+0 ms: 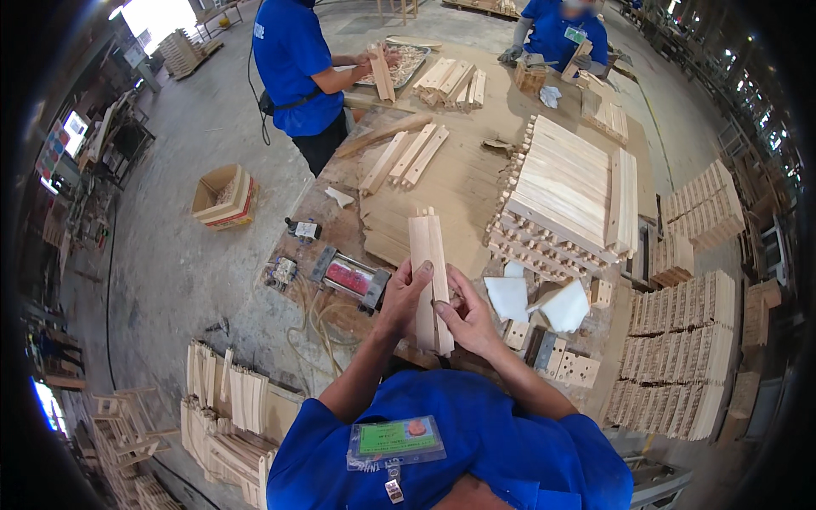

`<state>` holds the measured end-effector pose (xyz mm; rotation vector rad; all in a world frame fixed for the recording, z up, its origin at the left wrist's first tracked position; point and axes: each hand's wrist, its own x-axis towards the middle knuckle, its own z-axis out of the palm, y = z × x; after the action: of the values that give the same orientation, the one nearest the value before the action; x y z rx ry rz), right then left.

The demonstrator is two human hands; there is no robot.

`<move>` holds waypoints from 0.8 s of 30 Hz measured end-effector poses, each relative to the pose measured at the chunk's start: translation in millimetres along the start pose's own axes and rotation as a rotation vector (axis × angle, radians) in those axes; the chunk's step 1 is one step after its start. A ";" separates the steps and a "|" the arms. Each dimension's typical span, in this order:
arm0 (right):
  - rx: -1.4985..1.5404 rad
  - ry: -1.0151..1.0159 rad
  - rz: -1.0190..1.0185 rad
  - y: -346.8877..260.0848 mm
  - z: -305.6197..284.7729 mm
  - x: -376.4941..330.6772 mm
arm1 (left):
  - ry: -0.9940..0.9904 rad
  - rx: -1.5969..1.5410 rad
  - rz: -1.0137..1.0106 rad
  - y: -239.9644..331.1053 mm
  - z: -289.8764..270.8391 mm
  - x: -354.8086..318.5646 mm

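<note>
Two pale wooden slats (430,238) lie side by side between my hands, upright in the view, with small dowel-like pegs at their far end. My left hand (403,293) is closed round their left side, its thumb lying on the front face. My right hand (467,316) grips them lower on the right side, thumb near the seam. Left of my hands a small pneumatic clamp (348,279) with a red middle is on the table. White foam pieces (508,297) and drilled wooden blocks (574,367) lie to the right.
A large stack of pegged slats (561,178) stands right on the cardboard-covered table (463,170). Loose slats (408,157) lie farther left. Two co-workers in blue (293,68) handle wood at the far side. Stacked wood (676,357) stands right; more slats (225,416) sit lower left.
</note>
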<state>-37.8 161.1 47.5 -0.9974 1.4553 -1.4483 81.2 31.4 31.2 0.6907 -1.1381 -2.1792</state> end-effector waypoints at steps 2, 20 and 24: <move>-0.001 0.001 -0.028 1.6 -3.0 1.7 | -0.007 -0.058 -0.017 -3.6 -3.0 2.6; -0.479 -0.083 -0.382 -18.5 -29.6 32.9 | -0.049 -0.319 -0.172 13.4 0.1 -4.6; -0.738 -0.066 -0.685 -15.6 -30.7 34.7 | -0.033 -0.379 -0.121 9.6 4.5 0.4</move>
<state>-78.7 138.5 61.9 -2.1390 1.7259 -1.2889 80.3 29.1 41.5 0.5674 -0.6811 -2.4241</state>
